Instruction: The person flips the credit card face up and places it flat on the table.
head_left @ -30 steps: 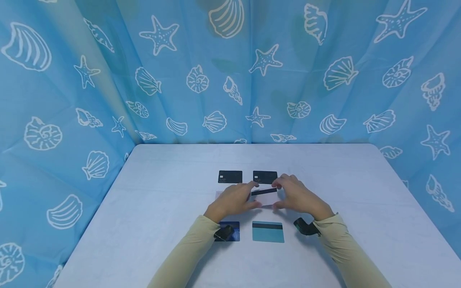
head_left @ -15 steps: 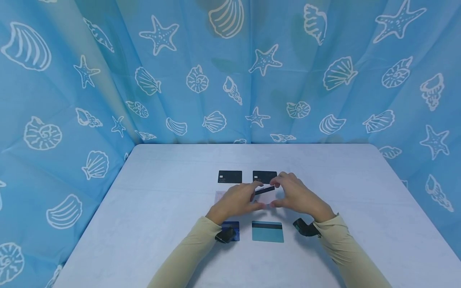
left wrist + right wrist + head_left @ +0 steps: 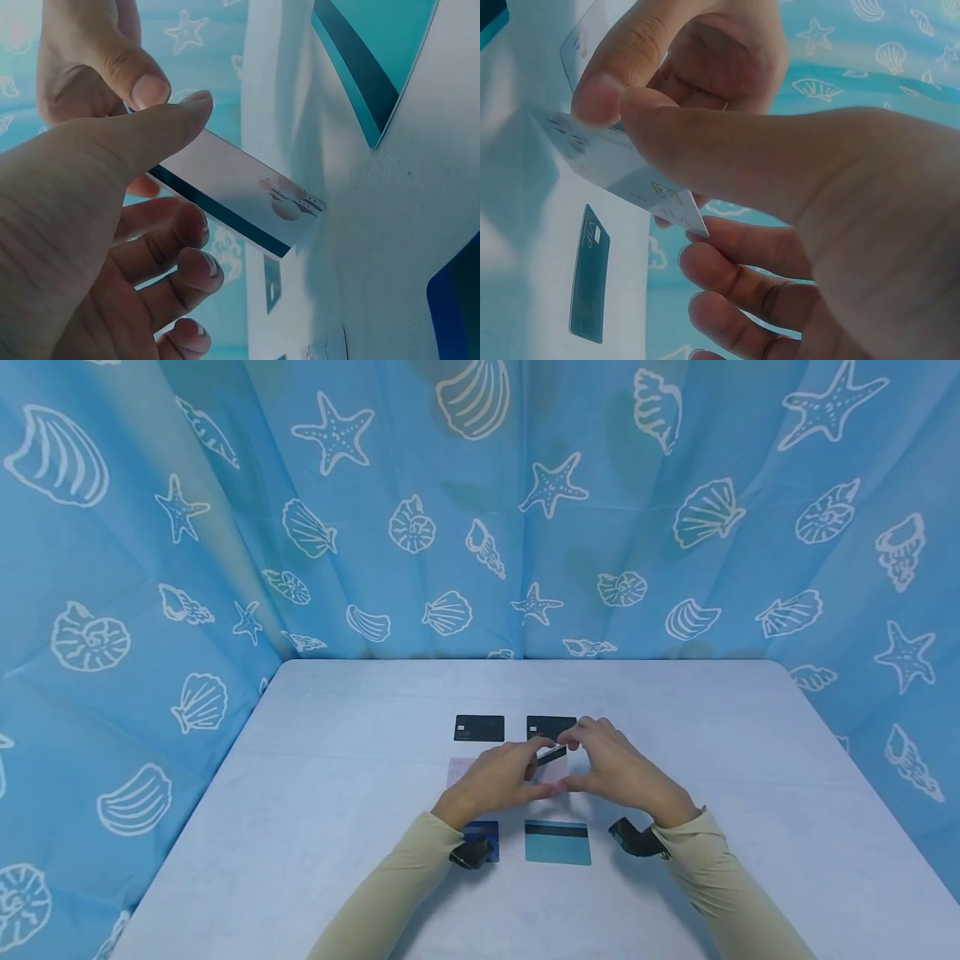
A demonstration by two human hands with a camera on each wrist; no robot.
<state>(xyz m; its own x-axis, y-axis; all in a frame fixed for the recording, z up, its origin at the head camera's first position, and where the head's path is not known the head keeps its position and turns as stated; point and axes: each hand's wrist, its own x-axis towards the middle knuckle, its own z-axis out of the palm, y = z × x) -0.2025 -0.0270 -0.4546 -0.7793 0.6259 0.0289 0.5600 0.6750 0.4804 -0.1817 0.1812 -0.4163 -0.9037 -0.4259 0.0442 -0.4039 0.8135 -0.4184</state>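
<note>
A white bank card with a black magnetic stripe is held tilted above the table between both hands. My left hand pinches it, its thumb along one edge and curled fingers on the far side. My right hand pinches it too, and the two thumb tips meet at its edge. A chip shows on the card's face in the right wrist view. Behind my left hand lies a pale pink card, mostly covered. A black VIP card lies just beyond the fingers, partly hidden.
Another black VIP card lies at the back left of the group. Nearer me are a teal card with a dark stripe and a blue card, partly covered by the left wrist camera. All lie flat on the white table.
The white card has turned, its stripe now slanting more steeply. My left hand has shifted slightly right, bringing the thumbs together. The cards on the table have not moved.
</note>
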